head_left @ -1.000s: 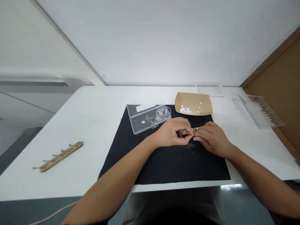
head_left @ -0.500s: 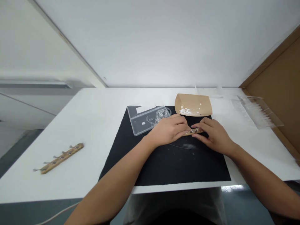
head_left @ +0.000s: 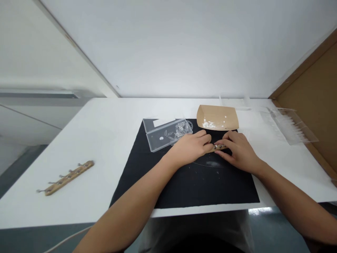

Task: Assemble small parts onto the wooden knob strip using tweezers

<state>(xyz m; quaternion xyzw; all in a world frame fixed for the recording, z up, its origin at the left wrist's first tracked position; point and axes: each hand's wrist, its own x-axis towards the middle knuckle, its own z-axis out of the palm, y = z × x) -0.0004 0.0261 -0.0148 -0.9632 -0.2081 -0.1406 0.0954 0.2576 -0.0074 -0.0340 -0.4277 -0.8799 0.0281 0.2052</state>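
Observation:
A small wooden strip with metal fittings (head_left: 217,148) lies over the black mat (head_left: 189,186), between my two hands. My left hand (head_left: 193,147) grips its left end, fingers curled, and hides that part. My right hand (head_left: 238,151) pinches the strip near its right end between thumb and fingers. Just behind my left hand sits an open clear plastic case (head_left: 158,140) with several clear, nail-tip-like pieces (head_left: 181,129) inside. Behind my right hand is a brown paper tray (head_left: 218,114) holding small white bits (head_left: 207,124).
On the white table (head_left: 105,133) to the left lies another wooden strip with metal clips (head_left: 70,177). A clear rack of pale, tip-like pieces (head_left: 288,126) stands at the right, beside a brown board (head_left: 316,95). Pale dust marks the mat.
The fingers of my left hand have curled in more at the strip's left end. My right hand keeps its place on the strip, and the other things stay put.

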